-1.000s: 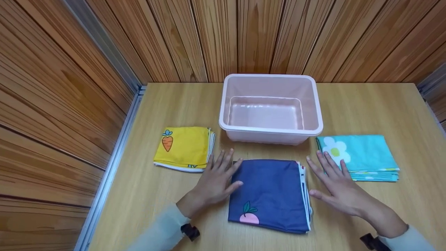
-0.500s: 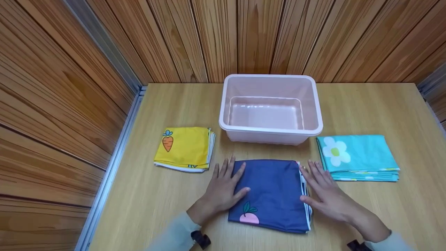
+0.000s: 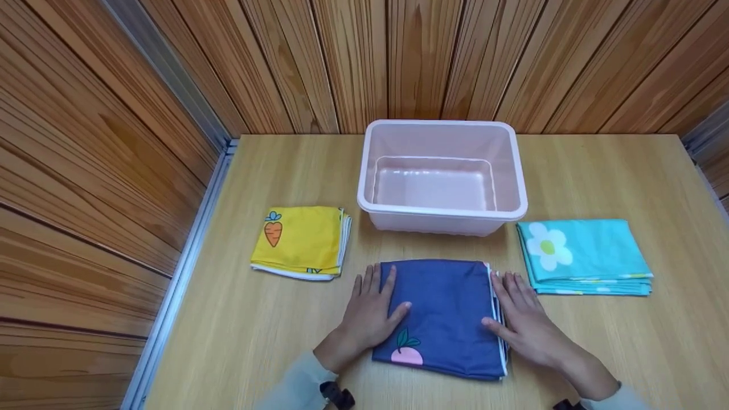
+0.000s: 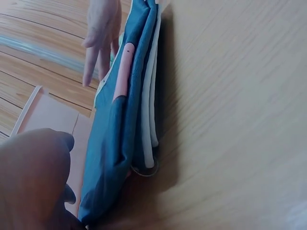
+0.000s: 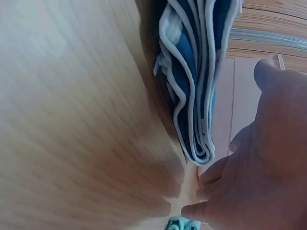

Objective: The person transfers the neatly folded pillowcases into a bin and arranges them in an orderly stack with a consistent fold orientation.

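A folded navy blue cloth [image 3: 444, 319] with a pink fruit print and white-edged layers lies on the table in the head view. My left hand [image 3: 367, 313] is at its left edge, fingers straight and thumb over the fabric. At the right edge is my right hand [image 3: 527, 324], flat with straight fingers, its thumb over the white-edged side. Both wrist views show the cloth's stacked layers [image 5: 192, 86] from the side. Whether the palms press on the cloth I cannot tell.
A pale pink plastic bin [image 3: 444, 213] with nothing in it stands behind the navy cloth. To the left lies a folded yellow cloth [image 3: 304, 239] with a carrot print. A folded turquoise cloth [image 3: 598, 250] with a white flower lies to the right.
Both hands have moved inward and slightly toward the person, from beside the yellow and turquoise cloths to the two side edges of the navy cloth. The cloths and bin have stayed put.
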### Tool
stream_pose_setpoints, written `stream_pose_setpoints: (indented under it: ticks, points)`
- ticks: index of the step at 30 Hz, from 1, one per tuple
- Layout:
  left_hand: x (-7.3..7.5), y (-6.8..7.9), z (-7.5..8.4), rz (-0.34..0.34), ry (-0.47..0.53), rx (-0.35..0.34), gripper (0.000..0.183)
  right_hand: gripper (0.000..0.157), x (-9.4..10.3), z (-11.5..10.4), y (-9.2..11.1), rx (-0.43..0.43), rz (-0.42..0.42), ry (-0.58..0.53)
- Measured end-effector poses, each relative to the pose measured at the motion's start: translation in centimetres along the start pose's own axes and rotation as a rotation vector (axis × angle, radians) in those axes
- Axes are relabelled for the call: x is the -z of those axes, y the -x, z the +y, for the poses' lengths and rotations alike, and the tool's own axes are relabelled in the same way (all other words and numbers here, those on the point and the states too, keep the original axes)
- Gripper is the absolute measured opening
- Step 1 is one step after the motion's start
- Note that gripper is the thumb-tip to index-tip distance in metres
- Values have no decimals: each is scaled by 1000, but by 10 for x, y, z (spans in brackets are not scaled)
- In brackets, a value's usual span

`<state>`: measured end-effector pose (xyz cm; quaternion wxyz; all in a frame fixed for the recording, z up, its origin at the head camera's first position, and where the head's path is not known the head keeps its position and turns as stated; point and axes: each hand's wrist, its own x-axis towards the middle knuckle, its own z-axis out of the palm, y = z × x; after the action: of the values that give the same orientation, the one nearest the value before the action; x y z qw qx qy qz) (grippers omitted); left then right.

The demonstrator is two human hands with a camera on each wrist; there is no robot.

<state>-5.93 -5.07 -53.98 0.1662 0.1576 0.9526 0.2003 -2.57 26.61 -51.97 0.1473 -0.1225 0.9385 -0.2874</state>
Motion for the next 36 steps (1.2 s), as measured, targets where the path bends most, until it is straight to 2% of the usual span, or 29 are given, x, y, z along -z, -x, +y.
stream_pose_setpoints:
  ticks: [6,14,18,23,27,36]
  points:
    - [0,1,2,23,59,8,79,88,-7,-3,-3,-37,-17,-17]
    - [4,3,5,67,257,16,74,96,-16,-8,-8,-90,28,20]
    - [5,3,5,72,364,26,72,96,-18,-10,-9,-105,48,3]
    - [6,3,4,89,552,41,68,96,-17,-12,-10,-124,73,-91]
    - [7,3,5,124,689,28,64,92,-14,-15,-10,-165,88,-190]
    - [6,2,4,208,848,-34,55,83,-8,-19,-11,-205,155,-410]
